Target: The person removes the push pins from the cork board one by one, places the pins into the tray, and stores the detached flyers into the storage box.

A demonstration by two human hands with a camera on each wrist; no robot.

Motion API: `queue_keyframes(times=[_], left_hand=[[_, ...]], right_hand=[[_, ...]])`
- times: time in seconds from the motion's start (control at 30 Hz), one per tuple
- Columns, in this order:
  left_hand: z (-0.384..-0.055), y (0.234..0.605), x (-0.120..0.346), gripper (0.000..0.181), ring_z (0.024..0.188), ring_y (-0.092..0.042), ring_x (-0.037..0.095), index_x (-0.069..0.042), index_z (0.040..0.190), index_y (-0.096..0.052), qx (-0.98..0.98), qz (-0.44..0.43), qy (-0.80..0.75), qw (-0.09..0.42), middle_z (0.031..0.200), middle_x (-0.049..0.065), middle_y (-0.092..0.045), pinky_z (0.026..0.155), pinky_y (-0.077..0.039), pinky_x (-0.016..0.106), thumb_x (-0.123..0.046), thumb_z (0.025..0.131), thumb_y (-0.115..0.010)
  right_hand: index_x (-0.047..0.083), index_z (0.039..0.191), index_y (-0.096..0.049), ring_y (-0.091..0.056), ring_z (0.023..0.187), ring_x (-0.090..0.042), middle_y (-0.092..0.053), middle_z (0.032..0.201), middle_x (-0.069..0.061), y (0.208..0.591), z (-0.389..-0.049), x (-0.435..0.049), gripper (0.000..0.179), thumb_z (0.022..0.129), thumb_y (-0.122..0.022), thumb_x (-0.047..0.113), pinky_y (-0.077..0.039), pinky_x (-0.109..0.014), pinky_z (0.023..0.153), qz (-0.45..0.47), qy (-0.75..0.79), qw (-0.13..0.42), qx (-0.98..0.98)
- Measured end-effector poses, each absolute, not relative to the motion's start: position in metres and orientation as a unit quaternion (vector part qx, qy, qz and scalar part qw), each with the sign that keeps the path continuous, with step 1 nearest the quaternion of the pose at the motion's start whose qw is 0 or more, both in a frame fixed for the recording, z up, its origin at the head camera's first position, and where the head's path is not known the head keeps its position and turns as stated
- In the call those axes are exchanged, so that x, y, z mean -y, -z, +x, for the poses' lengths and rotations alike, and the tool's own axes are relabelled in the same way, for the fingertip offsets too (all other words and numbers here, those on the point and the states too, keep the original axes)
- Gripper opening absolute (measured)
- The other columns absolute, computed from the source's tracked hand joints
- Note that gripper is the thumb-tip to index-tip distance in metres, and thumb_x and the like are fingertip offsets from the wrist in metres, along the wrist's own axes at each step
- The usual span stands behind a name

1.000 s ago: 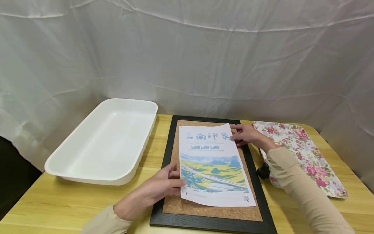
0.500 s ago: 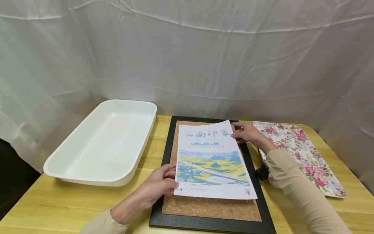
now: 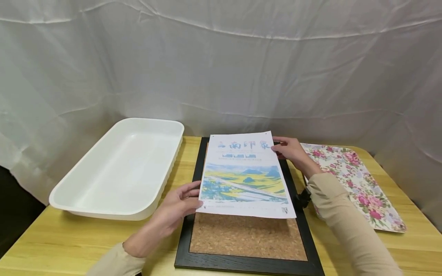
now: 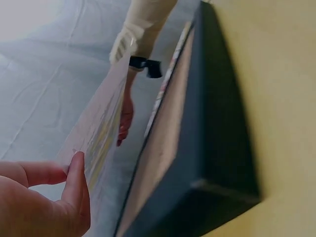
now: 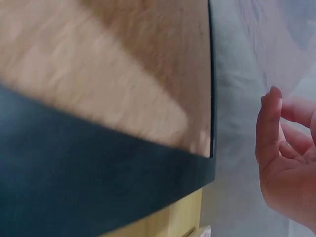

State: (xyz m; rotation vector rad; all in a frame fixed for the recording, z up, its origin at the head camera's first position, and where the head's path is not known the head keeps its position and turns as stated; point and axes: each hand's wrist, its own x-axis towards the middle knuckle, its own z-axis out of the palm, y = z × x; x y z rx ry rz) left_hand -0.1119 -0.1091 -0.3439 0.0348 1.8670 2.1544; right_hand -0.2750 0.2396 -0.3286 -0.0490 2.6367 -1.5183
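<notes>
A printed paper poster (image 3: 243, 176), with blue lettering above a yellow and blue landscape, is held up over a cork board (image 3: 246, 237) in a black frame. My left hand (image 3: 172, 207) pinches its lower left corner between thumb and fingers, plain in the left wrist view. At the upper right edge my right hand (image 3: 291, 151) pinches the sheet; the right wrist view shows thumb and finger meeting on the paper's corner (image 5: 284, 74). A gap separates the sheet from the board in both wrist views. Small dark dots mark the poster's top corners.
To the left stands a white plastic tray (image 3: 119, 168) with raised walls. On the right a floral-patterned tray (image 3: 359, 184) lies partly behind the right sleeve (image 3: 345, 218). A pale curtain (image 3: 221, 69) hangs behind the wooden table (image 3: 69, 245).
Both hands have raised the poster off the cork board and shifted it away and slightly left. More cork now shows below its lower edge.
</notes>
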Motion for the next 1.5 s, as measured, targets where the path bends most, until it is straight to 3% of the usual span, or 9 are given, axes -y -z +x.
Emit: queue_keyframes(times=[0.37,0.57,0.77,1.0,1.27,1.37,1.5], left_hand=[[-0.122,0.321,0.141,0.058,0.102,-0.063,0.017,0.009,0.144,-0.036,-0.655,0.037,-0.745,0.124,0.136,0.027,-0.048,0.085,-0.051,0.026,0.009,0.089,-0.056],[-0.127,0.315,0.160,0.059,0.100,-0.061,0.013,0.010,0.145,-0.034,-0.690,0.049,-0.714,0.111,0.136,0.027,-0.047,0.080,-0.051,0.023,0.007,0.090,-0.056],[-0.129,0.310,0.182,0.059,0.099,-0.061,0.011,0.010,0.145,-0.033,-0.719,0.051,-0.687,0.094,0.134,0.027,-0.047,0.082,-0.051,0.023,0.006,0.090,-0.055],[-0.132,0.312,0.217,0.059,0.094,-0.063,0.008,0.014,0.143,-0.033,-0.731,0.035,-0.678,0.065,0.115,0.005,-0.061,0.078,-0.053,0.023,0.005,0.091,-0.059],[-0.139,0.320,0.250,0.061,0.091,-0.064,0.008,0.016,0.142,-0.032,-0.710,0.028,-0.701,0.065,0.104,-0.006,-0.064,0.078,-0.053,0.022,0.006,0.090,-0.061],[-0.139,0.321,0.261,0.048,0.091,-0.065,0.009,0.002,0.137,-0.052,-0.699,0.024,-0.711,0.066,0.103,-0.008,-0.066,0.078,-0.053,0.022,0.005,0.090,-0.063],[-0.139,0.321,0.276,0.036,0.091,-0.065,0.008,-0.022,0.111,-0.070,-0.687,0.017,-0.723,0.066,0.102,-0.010,-0.067,0.078,-0.053,0.022,0.005,0.090,-0.063]], right_hand=[[0.004,0.147,-0.040,-0.060,0.088,-0.022,-0.057,0.118,-0.022,0.310,-0.285,-0.215,0.054,0.098,-0.058,0.015,-0.048,-0.044,0.093,0.001,0.553,0.042,-0.832],[0.004,0.147,-0.040,-0.064,0.081,-0.015,-0.060,0.118,-0.022,0.299,-0.290,-0.197,0.053,0.097,-0.058,0.013,-0.049,-0.044,0.091,0.000,0.569,0.037,-0.822],[0.004,0.147,-0.040,-0.065,0.082,-0.016,-0.060,0.119,-0.023,0.288,-0.293,-0.175,0.054,0.097,-0.059,0.011,-0.051,-0.042,0.090,-0.003,0.578,0.043,-0.815],[0.002,0.144,-0.044,-0.064,0.075,-0.015,-0.064,0.112,-0.022,0.283,-0.297,-0.141,0.052,0.095,-0.061,0.009,-0.055,-0.032,0.077,-0.014,0.596,0.038,-0.802],[0.001,0.142,-0.047,-0.063,0.070,-0.015,-0.065,0.105,-0.022,0.282,-0.300,-0.109,0.049,0.094,-0.060,0.004,-0.051,-0.043,0.088,-0.024,0.625,0.032,-0.780],[0.000,0.140,-0.048,-0.062,0.065,-0.013,-0.065,0.101,-0.021,0.282,-0.300,-0.099,0.049,0.093,-0.060,0.002,-0.053,-0.040,0.085,-0.023,0.634,0.032,-0.772],[-0.001,0.140,-0.049,-0.061,0.064,-0.012,-0.065,0.098,-0.019,0.280,-0.301,-0.085,0.048,0.093,-0.060,0.001,-0.055,-0.029,0.074,-0.017,0.640,0.034,-0.767]])
